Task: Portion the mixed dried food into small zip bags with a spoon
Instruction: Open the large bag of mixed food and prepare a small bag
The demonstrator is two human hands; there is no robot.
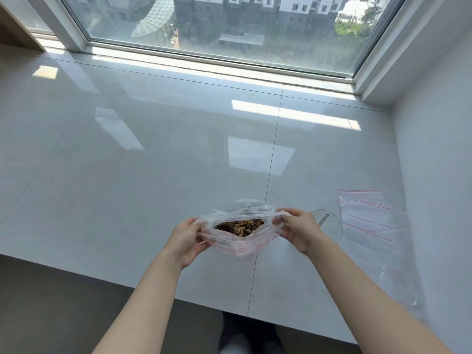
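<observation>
Both hands, left hand (187, 240) and right hand (296, 227), pinch the big bag (240, 245) mouth apart. Small zip bags (367, 221) right of my grip lie unfilled; no portions made yet.

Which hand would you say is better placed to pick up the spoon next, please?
The right hand, probably. The spoon lies just beyond it in a clear dish, while the left hand grips the far side of the large zip bag and could steady it.
</observation>
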